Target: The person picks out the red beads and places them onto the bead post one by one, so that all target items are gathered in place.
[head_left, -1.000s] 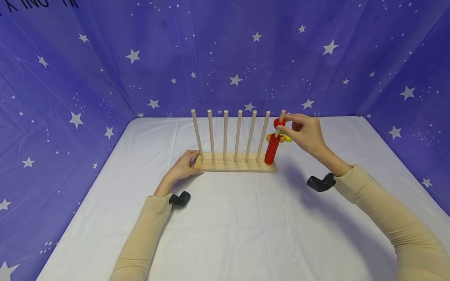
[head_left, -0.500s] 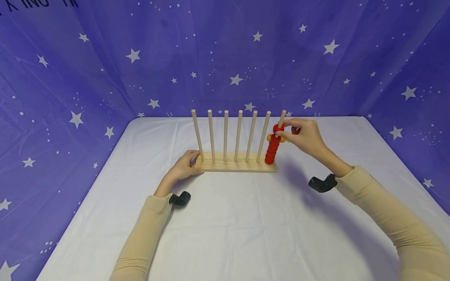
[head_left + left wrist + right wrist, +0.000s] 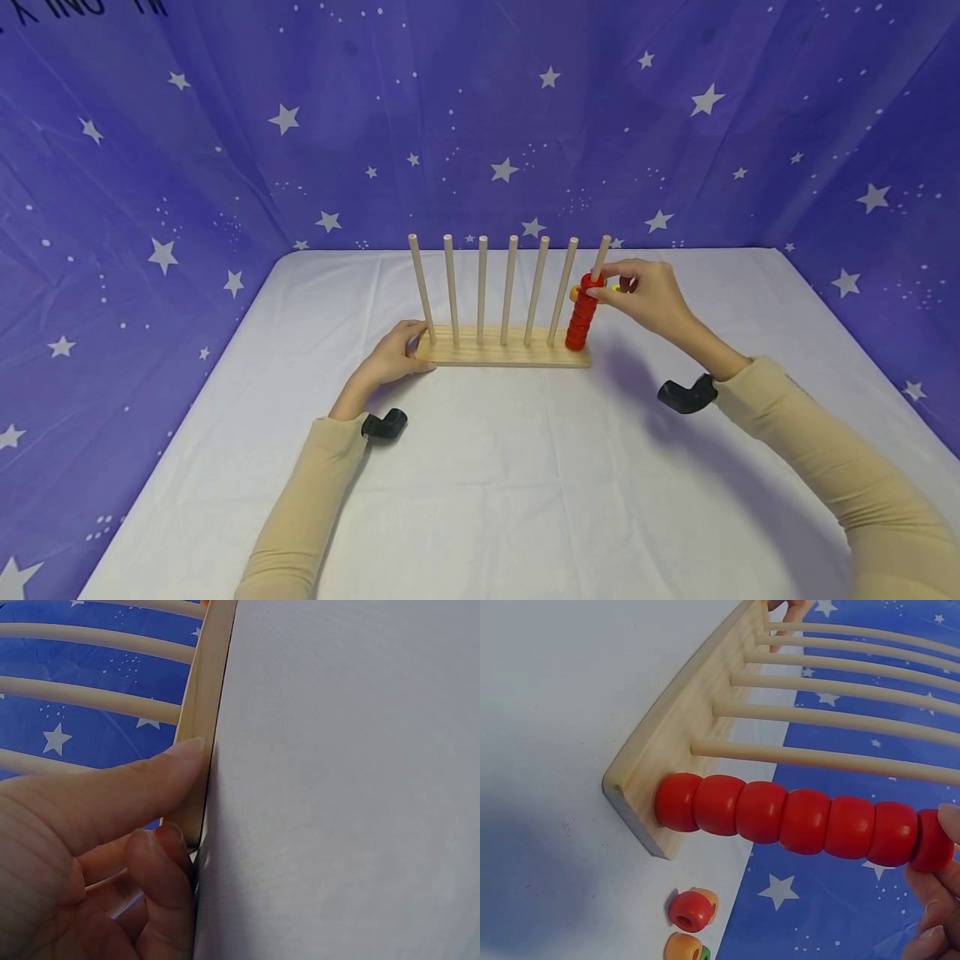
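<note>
A wooden peg rack with a row of upright pegs stands on the white table. My left hand grips the rack's left end; in the left wrist view its thumb lies along the base edge. Several red beads are stacked on the rightmost peg, from the base upward. At the top of that stack, my right hand pinches one more red bead between thumb and fingers. The peg passes through this bead, which sits right at the bead below it.
Behind the rack's right end lie loose beads, among them an orange bead and a yellow bead. The right wrist view also shows a loose red bead there. A blue star-patterned cloth hangs behind the table.
My right hand has moved down along the rightmost peg, bringing the pinched red bead from near the peg's top to the top of the stack. My left hand has stayed in place.
</note>
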`<state>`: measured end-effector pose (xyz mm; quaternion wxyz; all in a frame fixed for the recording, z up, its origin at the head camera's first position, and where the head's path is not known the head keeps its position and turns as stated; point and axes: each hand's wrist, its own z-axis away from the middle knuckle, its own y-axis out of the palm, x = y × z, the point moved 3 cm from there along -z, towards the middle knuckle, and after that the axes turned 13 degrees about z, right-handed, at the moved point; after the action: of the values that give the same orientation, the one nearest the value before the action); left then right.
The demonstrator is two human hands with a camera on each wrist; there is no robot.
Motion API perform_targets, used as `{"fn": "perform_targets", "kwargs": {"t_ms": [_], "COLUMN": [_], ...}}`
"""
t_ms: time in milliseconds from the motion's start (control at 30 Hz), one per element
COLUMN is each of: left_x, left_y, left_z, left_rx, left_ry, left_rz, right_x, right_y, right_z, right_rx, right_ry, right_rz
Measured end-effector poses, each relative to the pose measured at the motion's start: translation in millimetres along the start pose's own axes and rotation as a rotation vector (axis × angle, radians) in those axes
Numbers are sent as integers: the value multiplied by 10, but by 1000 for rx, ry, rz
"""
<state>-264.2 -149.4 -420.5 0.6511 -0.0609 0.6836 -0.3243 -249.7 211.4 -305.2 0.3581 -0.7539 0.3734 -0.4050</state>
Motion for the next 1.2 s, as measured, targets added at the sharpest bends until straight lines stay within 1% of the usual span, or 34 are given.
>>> {"fn": "perform_targets", "kwargs": {"t_ms": [333, 433, 567, 733, 867, 1033, 1200], "left_x": [5, 7, 4, -3, 7, 21, 22], "left_y": [-5, -2, 0, 0, 2, 4, 3], "left_z": [-5, -5, -2, 2, 1, -11, -14], "left_rx": [-5, -3, -2, -3, -1, -3, -11], "left_ry": [13, 13, 12, 5, -1, -2, -1], "left_rz": [-16, -16, -7, -5, -5, -11, -7], "right_x": [-30, -37, -49, -107, -190, -306, -417], "right_y": [37, 32, 21, 31, 50, 89, 170], "right_z": [-2, -1, 12, 36, 49, 34, -11], "right_rx": [-3, 12, 77, 168, 205, 185, 170], "right_ry": [1, -8, -16, -26, -29, -17, 37], "right_rz": [19, 16, 22, 56, 78, 91, 88]}}
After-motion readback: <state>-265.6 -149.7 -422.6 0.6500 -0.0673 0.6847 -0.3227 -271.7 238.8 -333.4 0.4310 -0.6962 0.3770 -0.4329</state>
